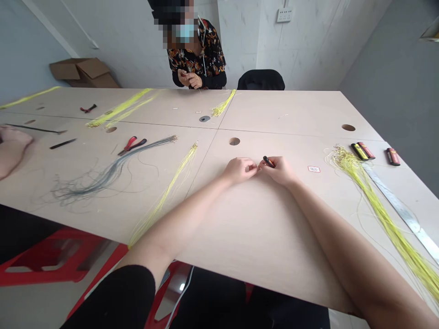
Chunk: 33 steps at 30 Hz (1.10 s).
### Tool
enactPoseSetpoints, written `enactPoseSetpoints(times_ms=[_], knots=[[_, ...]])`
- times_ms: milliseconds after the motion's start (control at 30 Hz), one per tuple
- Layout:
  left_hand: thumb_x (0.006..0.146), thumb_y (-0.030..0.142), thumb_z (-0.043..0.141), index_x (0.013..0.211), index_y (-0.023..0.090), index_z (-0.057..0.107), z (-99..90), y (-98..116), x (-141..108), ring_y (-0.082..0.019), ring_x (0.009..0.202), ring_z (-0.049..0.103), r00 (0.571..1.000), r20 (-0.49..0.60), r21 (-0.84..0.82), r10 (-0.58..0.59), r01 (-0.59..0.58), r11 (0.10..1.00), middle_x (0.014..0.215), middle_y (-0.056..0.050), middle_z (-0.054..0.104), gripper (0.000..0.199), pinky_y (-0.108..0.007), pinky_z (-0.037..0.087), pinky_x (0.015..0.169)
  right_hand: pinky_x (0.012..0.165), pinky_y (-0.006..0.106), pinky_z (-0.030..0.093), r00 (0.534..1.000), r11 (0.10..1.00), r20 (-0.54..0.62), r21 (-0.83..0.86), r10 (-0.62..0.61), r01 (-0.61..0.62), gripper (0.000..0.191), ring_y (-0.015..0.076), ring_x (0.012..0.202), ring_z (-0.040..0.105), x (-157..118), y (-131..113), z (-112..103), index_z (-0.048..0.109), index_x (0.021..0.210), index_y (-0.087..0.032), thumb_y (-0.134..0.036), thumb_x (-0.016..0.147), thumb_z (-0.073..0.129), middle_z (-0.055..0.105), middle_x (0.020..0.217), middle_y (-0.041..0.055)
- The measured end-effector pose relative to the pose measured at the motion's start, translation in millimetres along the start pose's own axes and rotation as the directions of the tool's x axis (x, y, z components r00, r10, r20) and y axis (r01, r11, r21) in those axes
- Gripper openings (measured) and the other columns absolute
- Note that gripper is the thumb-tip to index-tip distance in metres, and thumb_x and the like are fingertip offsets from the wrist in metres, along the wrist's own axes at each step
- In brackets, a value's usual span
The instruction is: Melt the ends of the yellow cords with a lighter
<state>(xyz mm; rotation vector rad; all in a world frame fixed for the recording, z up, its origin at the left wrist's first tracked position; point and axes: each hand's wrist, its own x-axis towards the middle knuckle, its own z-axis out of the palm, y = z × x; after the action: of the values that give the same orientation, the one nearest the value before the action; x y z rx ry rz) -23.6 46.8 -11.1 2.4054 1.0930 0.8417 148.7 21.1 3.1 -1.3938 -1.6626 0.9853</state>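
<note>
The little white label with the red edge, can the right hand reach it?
Probably yes: the label lies just beside the right hand, with nothing visible between them. That hand already holds a dark pen-like tool, though.

The right grip (281,170) holds a dark tool (268,161) near the left grip (239,170).

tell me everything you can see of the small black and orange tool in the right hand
The tool is small and slim, with a black end and some orange beside it; it looks like plastic, though that is uncertain. It slants, its black end jutting toward the upper left of the picture. The right hand grips it above the table, hiding the rest, so its other end cannot be made out. The left hand is close by.
</note>
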Motion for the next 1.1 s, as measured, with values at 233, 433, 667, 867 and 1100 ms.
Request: enactPoseSetpoints(times_ms=[233,433,667,867,1100], knots=[[0.081,0.028,0.056,0.068,0.018,0.066,-0.8,-0.5,-0.4,-0.013,0.069,0.060,1.000,-0.006,-0.006,-0.009,0.008,1.000,0.074,-0.002,0.070,0.019,-0.026,0.041,0.064,0.055,0.026,0.026,1.000,1.000,0.005,-0.003,-0.016,0.016,0.024,0.0100,0.057,0.034,-0.6,0.9,0.0,0.057,0.063,-0.015,-0.037,0.063,0.048,0.042,0.056,-0.0020],[0.080,0.026,0.057,0.068,0.018,0.066,-1.8,1.1,0.1,-0.011,0.067,0.059,0.999,-0.019,-0.042,-0.030,0.029,0.999,0.075,-0.001,0.071,0.017,-0.024,0.041,0.063,0.055,0.026,0.026,1.000,1.000,0.008,-0.019,-0.014,0.014,0.023,0.0098,0.056,0.032,-0.6,2.2,-0.6,0.056,0.063,-0.015,-0.036,0.064,0.047,0.039,0.056,-0.0026],[0.080,0.026,0.056,0.070,0.018,0.065,-2.8,1.9,-0.4,-0.011,0.065,0.058,0.999,-0.005,-0.056,-0.048,0.047,0.997,0.077,-0.001,0.071,0.016,-0.024,0.041,0.063,0.053,0.026,0.024,1.000,1.000,0.013,0.002,-0.023,0.023,0.023,0.0088,0.055,0.030,-0.9,1.8,-1.8,0.060,0.068,-0.014,-0.034,0.065,0.049,0.039,0.056,-0.0036],[0.078,0.022,0.057,0.070,0.018,0.066,-2.2,0.6,-0.9,-0.011,0.066,0.058,0.999,0.003,-0.063,-0.038,0.038,0.997,0.075,-0.001,0.071,0.013,-0.024,0.041,0.063,0.051,0.025,0.021,0.999,1.000,0.036,0.022,-0.021,0.020,0.023,0.0075,0.052,0.026,-2.2,0.0,-2.5,0.059,0.068,-0.015,-0.037,0.067,0.055,0.033,0.054,-0.0054],[0.078,0.021,0.058,0.070,0.019,0.067,-1.8,-1.0,-0.8,-0.011,0.066,0.059,1.000,0.005,-0.046,0.002,-0.001,0.999,0.076,-0.001,0.071,0.012,-0.023,0.041,0.064,0.050,0.025,0.020,0.999,1.000,0.043,0.022,-0.006,0.005,0.022,0.0069,0.050,0.024,-2.1,0.8,-2.3,0.058,0.068,-0.015,-0.037,0.065,0.056,0.033,0.052,-0.0064]])
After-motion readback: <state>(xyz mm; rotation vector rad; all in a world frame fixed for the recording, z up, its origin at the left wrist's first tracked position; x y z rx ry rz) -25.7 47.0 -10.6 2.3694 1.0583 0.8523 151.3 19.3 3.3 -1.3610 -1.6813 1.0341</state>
